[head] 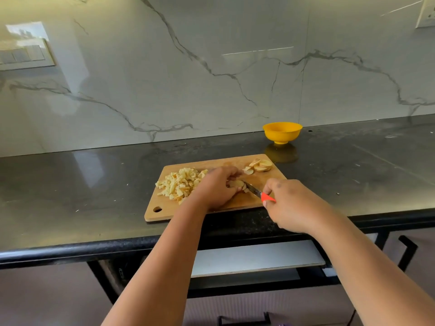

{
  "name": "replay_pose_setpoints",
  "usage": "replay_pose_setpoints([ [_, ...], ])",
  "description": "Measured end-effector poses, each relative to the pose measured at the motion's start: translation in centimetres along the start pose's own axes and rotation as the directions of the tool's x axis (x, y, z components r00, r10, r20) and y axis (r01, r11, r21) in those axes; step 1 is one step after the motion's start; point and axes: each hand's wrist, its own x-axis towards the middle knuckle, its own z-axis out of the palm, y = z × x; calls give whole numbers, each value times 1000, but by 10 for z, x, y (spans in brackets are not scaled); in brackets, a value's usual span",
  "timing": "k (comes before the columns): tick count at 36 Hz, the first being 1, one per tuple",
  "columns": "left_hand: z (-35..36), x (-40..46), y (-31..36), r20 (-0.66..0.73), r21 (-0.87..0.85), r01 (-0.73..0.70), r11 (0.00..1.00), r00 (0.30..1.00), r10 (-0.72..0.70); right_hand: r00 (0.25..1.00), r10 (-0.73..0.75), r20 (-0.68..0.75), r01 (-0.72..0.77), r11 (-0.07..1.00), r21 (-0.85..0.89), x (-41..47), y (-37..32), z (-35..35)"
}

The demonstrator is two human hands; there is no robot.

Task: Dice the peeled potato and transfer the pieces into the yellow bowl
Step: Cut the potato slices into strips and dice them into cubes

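Observation:
A wooden cutting board [164, 209] lies on the dark counter. A heap of diced potato [177, 183] covers its left part, and several round potato slices [260, 165] sit at its far right corner. My left hand [217, 188] holds a few potato slices [236, 184] down at the board's middle, fingers curled over them. My right hand [290, 205] grips a knife by its red handle [267, 198]; the blade [252, 189] touches the held slices. The yellow bowl [282, 132] stands behind the board near the wall, apart from both hands; its inside is not visible.
The dark counter [94, 196] stretches left and right of the board. A marble wall [211, 67] rises right behind the bowl. The counter's front edge [70, 251] runs below the board, with a partly open drawer [256, 257] and cabinet handles beneath.

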Motion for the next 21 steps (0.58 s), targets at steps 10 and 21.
replay_pose_setpoints([
  [10,8,-4,-1,-199,50,-27,998,979,37,999,46,-30,-46,999,-1,-4,-7,-4],
  [21,19,-10,8,-249,249,36,968,968,28,994,55,-96,-53,998,21,-3,3,-16],
])
